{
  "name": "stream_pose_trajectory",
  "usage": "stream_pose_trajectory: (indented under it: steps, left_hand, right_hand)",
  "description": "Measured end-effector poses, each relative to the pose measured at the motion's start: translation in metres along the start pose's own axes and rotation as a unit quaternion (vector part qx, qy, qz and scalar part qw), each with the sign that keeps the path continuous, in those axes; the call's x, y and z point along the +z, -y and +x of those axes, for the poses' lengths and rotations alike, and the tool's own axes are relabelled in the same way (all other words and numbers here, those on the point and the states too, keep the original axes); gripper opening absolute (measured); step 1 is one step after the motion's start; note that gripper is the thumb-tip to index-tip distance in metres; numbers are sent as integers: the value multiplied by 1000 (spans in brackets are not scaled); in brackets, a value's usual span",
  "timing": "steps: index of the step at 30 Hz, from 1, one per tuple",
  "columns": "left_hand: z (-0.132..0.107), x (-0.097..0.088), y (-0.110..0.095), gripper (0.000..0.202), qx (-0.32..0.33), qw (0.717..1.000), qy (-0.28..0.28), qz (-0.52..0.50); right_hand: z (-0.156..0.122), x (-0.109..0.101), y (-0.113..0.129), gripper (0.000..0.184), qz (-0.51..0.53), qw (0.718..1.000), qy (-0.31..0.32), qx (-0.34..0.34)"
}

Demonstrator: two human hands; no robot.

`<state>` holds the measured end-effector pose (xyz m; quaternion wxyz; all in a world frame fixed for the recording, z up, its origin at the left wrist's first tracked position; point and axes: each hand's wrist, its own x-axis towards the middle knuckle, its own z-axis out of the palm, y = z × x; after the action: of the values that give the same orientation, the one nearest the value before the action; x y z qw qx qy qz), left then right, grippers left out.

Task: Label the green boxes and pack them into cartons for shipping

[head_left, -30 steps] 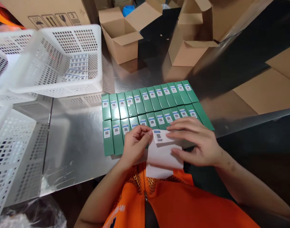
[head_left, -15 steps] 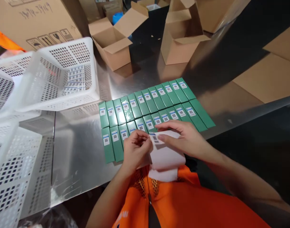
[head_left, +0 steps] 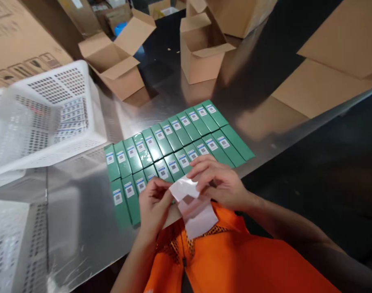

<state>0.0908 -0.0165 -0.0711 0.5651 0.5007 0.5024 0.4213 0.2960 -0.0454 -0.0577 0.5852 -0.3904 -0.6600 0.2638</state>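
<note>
Both of my hands meet over the near edge of a steel table (head_left: 88,211). My left hand (head_left: 153,203) pinches the upper left corner of a white strip of label backing paper (head_left: 195,209). My right hand (head_left: 218,181) has its fingers curled on the strip's upper right part. The strip hangs down toward my orange vest. Just beyond my hands lie two rows of green boxes (head_left: 173,138), most with a small white and blue label on top; the rightmost box of the near row (head_left: 239,144) shows no label.
A white perforated basket (head_left: 51,110) with label sheets inside stands at the left, another basket (head_left: 9,240) at the near left. Open cardboard cartons (head_left: 118,69) (head_left: 204,53) stand behind the boxes. Flat cardboard (head_left: 316,87) lies at the right. The table edge runs diagonally at right.
The view has swung, so the boxes now sit tilted and further left in frame. The printed label seen on the strip earlier no longer shows; the strip's top is folded over between my fingers.
</note>
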Motion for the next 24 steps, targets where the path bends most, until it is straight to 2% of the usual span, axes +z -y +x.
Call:
stream_pose_trajectory:
  steps: [2,5,7,9,13,16,19,24]
  left_hand:
    - [0,-2,3,20,-10,1000,-7,0]
    - [-1,-3,5,21,-23,1000,-8,1]
    - [-2,-3,6,22,-27,1000,-11,8]
    - [-2,-3,5,23,-29,999,-12,20]
    - [-1,-4,3,23,-32,999,-8,44]
    - [0,-5,4,22,-24,998,-3,53]
    - [-1,-6,4,22,-29,998,-3,61]
    - [-2,-6,2,24,-35,997,-8,68]
  right_hand:
    - [5,-27,-1,8,65,996,-57,25]
    - [15,-79,-4,11,21,983,-154,99]
    - [22,-110,-9,17,-23,973,-174,151]
    - [28,-132,-14,24,-39,967,-170,187]
    - [34,-152,-24,32,-50,958,-118,255]
    - [37,-160,-35,32,-56,948,7,313]
    - [41,-167,-50,36,-45,918,108,378]
    - [49,-170,-65,79,-3,888,114,446]
